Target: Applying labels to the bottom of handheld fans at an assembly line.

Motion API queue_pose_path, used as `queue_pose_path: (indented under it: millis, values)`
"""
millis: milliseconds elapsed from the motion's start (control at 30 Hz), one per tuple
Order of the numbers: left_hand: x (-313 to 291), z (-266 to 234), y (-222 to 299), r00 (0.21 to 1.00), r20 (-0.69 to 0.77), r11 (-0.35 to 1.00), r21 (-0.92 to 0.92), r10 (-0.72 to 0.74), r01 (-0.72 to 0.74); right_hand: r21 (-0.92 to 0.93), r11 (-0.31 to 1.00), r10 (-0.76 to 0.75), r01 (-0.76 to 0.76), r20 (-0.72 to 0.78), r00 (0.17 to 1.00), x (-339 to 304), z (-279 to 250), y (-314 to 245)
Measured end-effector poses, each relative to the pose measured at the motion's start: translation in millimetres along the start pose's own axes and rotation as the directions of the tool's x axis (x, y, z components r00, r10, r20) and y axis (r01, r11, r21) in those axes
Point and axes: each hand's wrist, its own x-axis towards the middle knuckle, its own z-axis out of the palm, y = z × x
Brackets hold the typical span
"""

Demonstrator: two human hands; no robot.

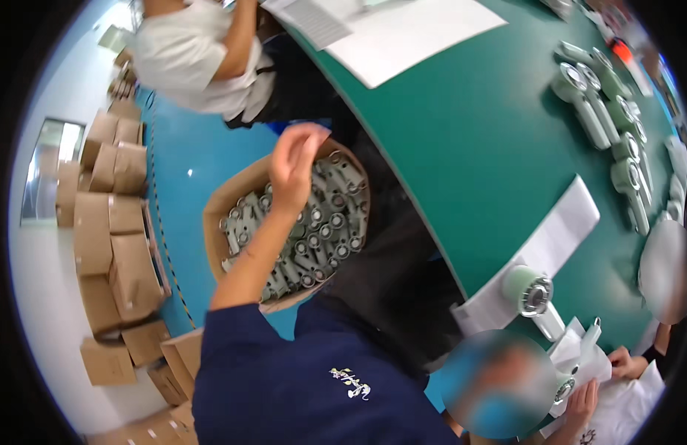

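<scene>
My left hand (293,167) is raised over a large cardboard box (212,215), its fingers loosely curved and nothing visible in them. Inside the box are many pale green handheld fans (317,233) with round heads, piled together. On the green table, to the right of my body, one handheld fan (529,293) lies across a strip of white wrapping sheet (562,222). My right hand does not show.
Several more fans (584,111) lie at the table's far right. White sheets (403,37) rest at its far edge, near a person in a white shirt (184,55). Another person's hands (581,404) handle a wrapped fan at lower right. Cardboard boxes (110,230) are stacked by the left wall.
</scene>
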Motion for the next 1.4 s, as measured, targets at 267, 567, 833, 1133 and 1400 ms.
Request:
queue_pose_path:
  millis: [267, 567, 833, 1133, 1400]
  values:
    - [-242.7, -176.9, -234.6, 0.290, -0.402, 0.335, -0.045, -0.868, 0.941, -0.244, 0.950, -0.184, 0.197, 0.071, 0.980, -12.1, -4.8, 9.4]
    - [-210.7, -174.2, -410.8, 0.659, -0.395, 0.202, 0.741, -0.640, 0.640, -0.359, 0.906, -0.247, 0.225, -0.016, 0.969, -10.7, -13.1, 51.1]
    - [-168.9, -191.3, -483.1, 0.383, -0.436, -0.044, 0.705, -0.814, 0.708, -0.331, 0.944, -0.054, 0.014, -0.112, 0.992, -16.3, -20.3, 66.4]
    - [-162.0, -169.5, -482.9, 0.189, -0.613, -0.298, 0.602, -0.767, 0.741, -0.326, 0.944, 0.005, -0.047, -0.129, 0.992, -15.1, -21.4, 53.2]
    - [-166.7, -167.2, -457.0, 0.396, -0.547, -0.133, 0.693, -0.737, 0.709, -0.304, 0.949, 0.038, -0.083, -0.151, 0.988, -13.5, -17.7, 52.0]
